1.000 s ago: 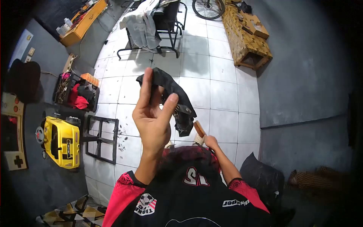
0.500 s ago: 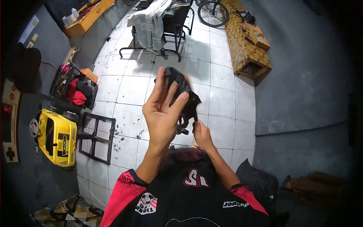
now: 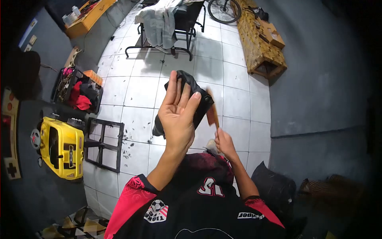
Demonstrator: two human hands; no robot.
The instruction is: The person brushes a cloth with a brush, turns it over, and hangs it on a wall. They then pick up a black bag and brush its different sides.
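Note:
My left hand (image 3: 177, 115) is raised in front of me, palm turned toward me, holding a limp black bag (image 3: 205, 107). Its fingers are stretched upward, the thumb lies over the near side, and the hand covers much of the bag. Lower and to the right, my right hand (image 3: 225, 143) is wrapped round the handle of a wooden brush (image 3: 212, 114). The brush stands upright, its head close beside the bag's right edge and slightly blurred.
Dark scraps litter the white tiled floor by a black metal frame (image 3: 120, 147). At left are a yellow toy car (image 3: 63, 147) and a black crate (image 3: 57, 89) of clothes. A cloth-draped black chair (image 3: 187, 24) stands ahead; a wooden bench (image 3: 254, 47) lines the right wall.
The brush has come into clear view beside the bag as my right hand moved right and slightly down. My left hand shifted slightly right, and the bag's dangling straps no longer show.

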